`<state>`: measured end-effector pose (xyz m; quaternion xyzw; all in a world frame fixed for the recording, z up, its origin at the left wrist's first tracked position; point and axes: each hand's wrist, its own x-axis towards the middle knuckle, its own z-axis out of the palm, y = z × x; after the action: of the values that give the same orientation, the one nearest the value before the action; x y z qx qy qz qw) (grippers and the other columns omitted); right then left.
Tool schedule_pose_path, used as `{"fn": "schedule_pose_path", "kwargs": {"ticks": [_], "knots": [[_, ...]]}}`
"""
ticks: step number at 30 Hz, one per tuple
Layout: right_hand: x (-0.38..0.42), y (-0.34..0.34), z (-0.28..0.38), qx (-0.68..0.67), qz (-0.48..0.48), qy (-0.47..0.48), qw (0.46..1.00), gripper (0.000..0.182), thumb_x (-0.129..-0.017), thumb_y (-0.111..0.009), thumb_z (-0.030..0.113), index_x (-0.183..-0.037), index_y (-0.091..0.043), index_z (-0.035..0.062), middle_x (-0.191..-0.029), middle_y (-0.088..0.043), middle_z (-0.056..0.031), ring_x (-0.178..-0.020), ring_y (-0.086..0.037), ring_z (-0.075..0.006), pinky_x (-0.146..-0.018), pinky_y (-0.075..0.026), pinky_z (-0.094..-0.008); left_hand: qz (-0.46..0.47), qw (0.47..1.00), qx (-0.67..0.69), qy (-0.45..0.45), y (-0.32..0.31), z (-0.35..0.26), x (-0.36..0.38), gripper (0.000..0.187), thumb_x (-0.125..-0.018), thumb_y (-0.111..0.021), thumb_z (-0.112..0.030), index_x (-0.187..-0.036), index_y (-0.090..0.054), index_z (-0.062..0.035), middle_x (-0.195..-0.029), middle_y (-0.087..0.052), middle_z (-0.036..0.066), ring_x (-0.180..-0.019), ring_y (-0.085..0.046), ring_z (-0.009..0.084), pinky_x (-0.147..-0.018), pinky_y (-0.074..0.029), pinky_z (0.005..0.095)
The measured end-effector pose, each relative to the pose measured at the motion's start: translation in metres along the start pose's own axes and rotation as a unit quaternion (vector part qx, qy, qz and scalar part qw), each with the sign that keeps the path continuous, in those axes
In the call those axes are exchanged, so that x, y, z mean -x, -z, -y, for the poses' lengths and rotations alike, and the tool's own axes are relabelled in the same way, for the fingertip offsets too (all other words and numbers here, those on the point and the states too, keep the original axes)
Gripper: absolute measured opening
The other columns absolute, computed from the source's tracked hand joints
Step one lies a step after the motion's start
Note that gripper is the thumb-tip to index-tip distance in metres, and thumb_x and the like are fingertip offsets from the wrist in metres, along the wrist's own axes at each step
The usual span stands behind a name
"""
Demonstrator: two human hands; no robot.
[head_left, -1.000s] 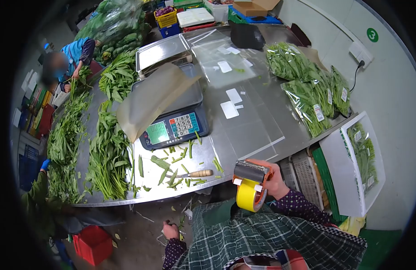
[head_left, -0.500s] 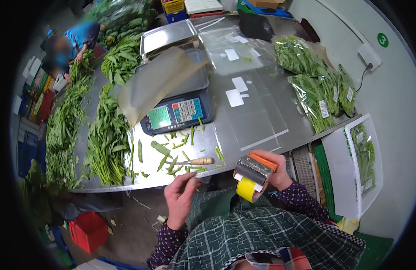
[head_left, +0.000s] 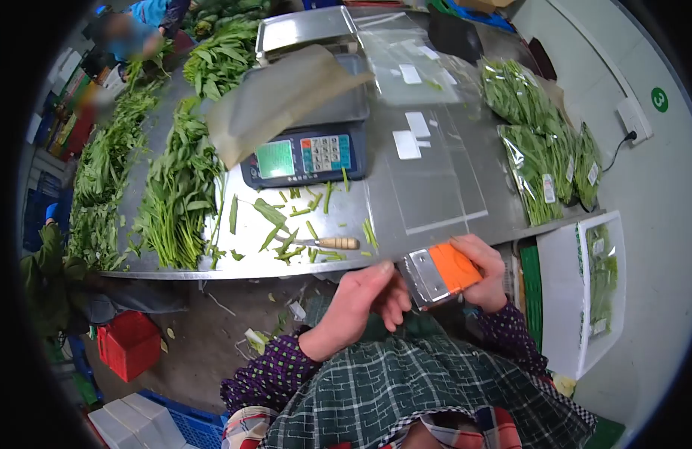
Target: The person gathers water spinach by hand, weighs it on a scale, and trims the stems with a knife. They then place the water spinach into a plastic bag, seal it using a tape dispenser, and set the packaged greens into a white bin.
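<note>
My right hand (head_left: 482, 273) grips a tape dispenser (head_left: 438, 274) with an orange side and a metal plate, held above my lap at the table's front edge. Its yellow tape roll is turned out of sight. Close to the dispenser's left side is my left hand (head_left: 361, 303), loosely curled, thumb apart from the fingers, with nothing visible in it. On the table beyond lie a wooden-handled knife (head_left: 337, 243) and cut green stems (head_left: 327, 198). A flat clear plastic bag (head_left: 436, 179) lies farther right.
A digital scale (head_left: 305, 157) carries a brownish sheet (head_left: 278, 105). Leafy greens (head_left: 181, 187) pile at left, and bagged greens (head_left: 529, 165) lie at right. A white foam box (head_left: 566, 292) stands beside the table, a red bin (head_left: 129, 346) on the floor. Another person (head_left: 147, 22) handles greens at far left.
The dispenser has turned, showing its orange side instead of the yellow roll. My left hand has moved right towards it, its fingers loosening from a pinch. The view has shifted downward.
</note>
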<state>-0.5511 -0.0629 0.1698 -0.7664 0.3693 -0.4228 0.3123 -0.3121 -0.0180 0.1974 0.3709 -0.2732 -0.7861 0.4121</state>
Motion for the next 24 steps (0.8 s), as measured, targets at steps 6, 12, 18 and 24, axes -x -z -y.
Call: {"fn": "schedule_pose_path", "kwargs": {"ticks": [6,12,18,24], "knots": [[-0.008,0.013,0.004,0.091,0.034,0.075,0.992,0.057,-0.051,-0.065,0.000,-0.108,-0.064,0.0008,-0.102,-0.062,-0.0147,-0.083,-0.063,-0.0304,-0.072,-0.051,-0.0338,-0.003,1.000,-0.022,-0.015,0.009,0.006,0.000,0.035,-0.100,-0.046,-0.030,-0.085,-0.057,-0.0008,-0.070,-0.062,0.007,-0.058,-0.061,0.0121,-0.053,-0.049,0.0235],[-0.019,0.009,0.013,0.127,0.041,0.105,0.985,0.054,-0.055,-0.067,0.001,-0.109,-0.064,0.0024,-0.098,-0.062,-0.0121,-0.075,-0.062,-0.0270,-0.064,-0.051,-0.0312,-0.038,0.997,0.054,-0.037,0.014,0.017,-0.004,0.029,-0.100,-0.047,-0.025,-0.085,-0.057,-0.0014,-0.069,-0.061,0.006,-0.056,-0.059,0.0115,-0.052,-0.048,0.0236],[-0.040,-0.012,0.022,0.169,0.019,0.089,0.981,0.055,-0.055,-0.065,-0.001,-0.110,-0.063,0.0003,-0.093,-0.059,-0.0121,-0.074,-0.061,-0.0260,-0.063,-0.051,-0.0318,-0.082,0.979,-0.164,-0.089,0.040,-0.026,-0.024,0.022,-0.098,-0.048,-0.016,-0.082,-0.056,-0.0034,-0.064,-0.055,0.000,-0.053,-0.051,0.0058,-0.048,-0.041,0.0215],[-0.092,-0.047,0.046,0.187,-0.043,-0.003,0.981,0.060,-0.059,-0.065,0.000,-0.118,-0.057,0.0001,-0.096,-0.057,-0.0146,-0.077,-0.060,-0.0284,-0.066,-0.051,-0.0349,-0.025,0.835,-0.448,-0.319,0.091,-0.133,-0.069,0.018,-0.085,-0.057,-0.008,-0.071,-0.053,0.0018,-0.054,-0.051,0.003,-0.051,-0.045,0.0065,-0.046,-0.038,0.0259]]}}
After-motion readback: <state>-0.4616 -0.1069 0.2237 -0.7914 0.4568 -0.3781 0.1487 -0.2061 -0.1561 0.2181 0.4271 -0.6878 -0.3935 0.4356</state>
